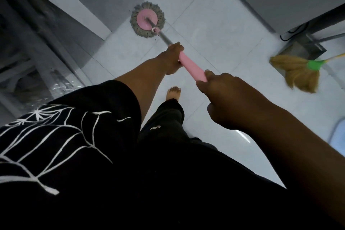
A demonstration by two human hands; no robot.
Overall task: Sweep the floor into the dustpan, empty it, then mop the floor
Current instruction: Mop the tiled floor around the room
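A round mop head [147, 19] with grey strands and a pink disc lies flat on the white tiled floor [214, 30], close to a grey wall base. Its metal pole runs down into a pink handle [190, 66]. My left hand [172, 58] grips the upper part of the pink handle. Lower on the same handle, my right hand [225, 97] is curled round its end. A straw broom [298, 73] with a green collar lies on the floor at the right. A grey dustpan [302, 48] sits just behind the broom.
A grey wall base [104, 30] runs diagonally on the left, with a dark curtain or glass panel [37, 52] beyond it. A cabinet and black cable [293, 31] stand at the upper right. My bare foot [173, 92] is on the tiles below the handle.
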